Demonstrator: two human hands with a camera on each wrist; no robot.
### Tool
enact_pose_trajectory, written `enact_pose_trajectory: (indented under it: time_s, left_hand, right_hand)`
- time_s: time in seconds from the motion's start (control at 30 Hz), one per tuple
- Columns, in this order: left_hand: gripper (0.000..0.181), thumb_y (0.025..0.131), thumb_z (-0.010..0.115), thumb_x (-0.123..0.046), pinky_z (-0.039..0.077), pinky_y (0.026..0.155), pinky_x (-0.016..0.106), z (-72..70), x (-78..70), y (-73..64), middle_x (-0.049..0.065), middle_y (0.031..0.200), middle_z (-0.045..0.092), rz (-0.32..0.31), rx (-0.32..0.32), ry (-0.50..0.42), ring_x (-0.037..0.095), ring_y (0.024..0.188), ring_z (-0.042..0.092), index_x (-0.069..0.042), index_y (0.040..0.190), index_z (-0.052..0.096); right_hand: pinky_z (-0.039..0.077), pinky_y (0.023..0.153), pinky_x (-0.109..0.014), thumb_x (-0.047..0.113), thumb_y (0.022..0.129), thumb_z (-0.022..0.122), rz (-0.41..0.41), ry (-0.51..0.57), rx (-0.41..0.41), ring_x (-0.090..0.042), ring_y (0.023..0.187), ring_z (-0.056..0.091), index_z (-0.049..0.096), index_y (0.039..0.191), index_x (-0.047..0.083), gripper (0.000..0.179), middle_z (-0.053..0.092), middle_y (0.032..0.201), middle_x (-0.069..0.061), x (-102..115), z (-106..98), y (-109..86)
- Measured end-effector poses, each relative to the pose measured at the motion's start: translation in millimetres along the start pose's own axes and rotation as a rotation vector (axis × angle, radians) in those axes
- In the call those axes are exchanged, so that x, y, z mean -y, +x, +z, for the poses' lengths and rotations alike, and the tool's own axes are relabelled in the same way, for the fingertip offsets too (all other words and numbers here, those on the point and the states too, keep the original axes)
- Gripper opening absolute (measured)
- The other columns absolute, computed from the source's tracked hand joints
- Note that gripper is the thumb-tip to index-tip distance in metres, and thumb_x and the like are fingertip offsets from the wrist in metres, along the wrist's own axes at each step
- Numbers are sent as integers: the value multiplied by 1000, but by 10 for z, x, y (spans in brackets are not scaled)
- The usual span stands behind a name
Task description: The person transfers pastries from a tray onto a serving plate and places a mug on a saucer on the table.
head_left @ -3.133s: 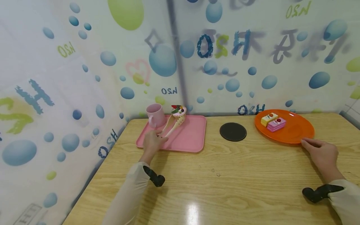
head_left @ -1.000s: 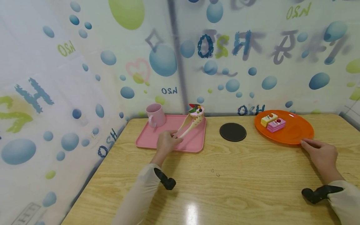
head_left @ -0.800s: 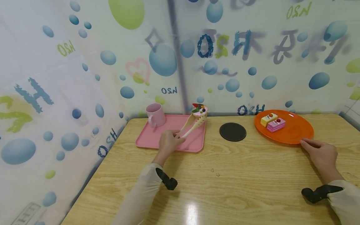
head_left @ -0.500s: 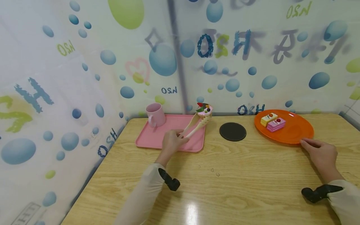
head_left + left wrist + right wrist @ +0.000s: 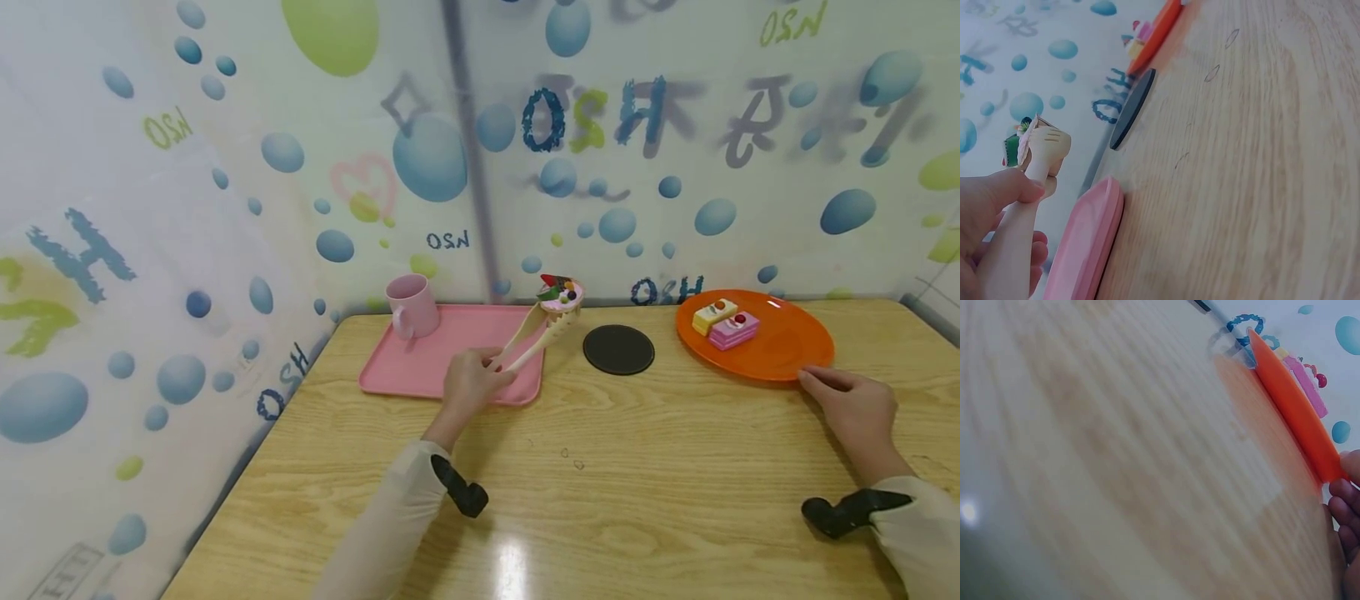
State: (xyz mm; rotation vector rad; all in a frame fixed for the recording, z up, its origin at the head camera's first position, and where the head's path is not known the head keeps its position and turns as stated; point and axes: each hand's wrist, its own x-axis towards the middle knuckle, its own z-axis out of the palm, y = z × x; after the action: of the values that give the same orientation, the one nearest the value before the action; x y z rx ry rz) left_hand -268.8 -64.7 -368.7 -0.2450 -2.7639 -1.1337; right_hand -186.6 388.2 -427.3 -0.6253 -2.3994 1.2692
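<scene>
My left hand (image 5: 474,385) grips cream-coloured tongs (image 5: 536,343) near the front right of the pink tray (image 5: 420,367). Between the tips of the tongs is a small toy cake (image 5: 562,296) topped with fruit pieces, held up past the tray's right edge. In the left wrist view, thumb and fingers wrap around the handle of the tongs (image 5: 1013,250). At the right, my right hand (image 5: 855,417) pinches the near rim of an orange plate (image 5: 787,342). Two toy cake slices lie on that plate, a yellow one (image 5: 712,317) and a pink one (image 5: 733,332), side by side.
A pink mug (image 5: 415,308) stands on the tray's back left corner. Between tray and plate lies a round black coaster (image 5: 618,350). The wooden table (image 5: 637,492) ends at a patterned wall sheet (image 5: 600,150) behind and on the left.
My left hand has carried the tongs and fruit cake rightward, from above the tray's middle to beyond its right edge. The right hand stays at the plate's rim.
</scene>
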Motion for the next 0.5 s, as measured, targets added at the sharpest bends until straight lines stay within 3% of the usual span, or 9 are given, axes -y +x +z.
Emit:
enact_pose_trajectory:
  time_s: [0.17,0.33,0.4,0.5]
  left_hand:
    - [43,71,78,-20,38,43,22,32,-47,-16,2,78,67,10,5,-14,10,59,54,-11,111,68]
    - [43,69,78,-19,40,44,22,66,-89,-27,2,78,68,28,6,-7,10,61,56,-11,110,68]
    - [42,69,77,-19,40,44,22,79,-102,-28,2,78,68,34,5,-2,10,62,56,-11,110,69]
    - [42,70,77,-20,40,45,22,102,-125,-23,2,79,68,35,4,4,9,62,56,-12,110,69]
  right_hand:
    - [24,100,-50,42,85,59,-13,9,-9,-44,118,38,54,117,-11,62,34,60,45,9,1,-1]
    - [28,99,-48,42,85,60,-31,-12,-33,-23,115,48,55,116,-12,63,35,60,46,-1,13,-14]
    - [28,98,-48,42,85,60,-34,-19,-33,-24,114,48,55,116,-12,63,34,60,46,-5,16,-13]
    - [27,99,-50,42,85,60,-33,-18,-24,-37,116,44,55,116,-12,63,33,60,45,-3,13,-4]
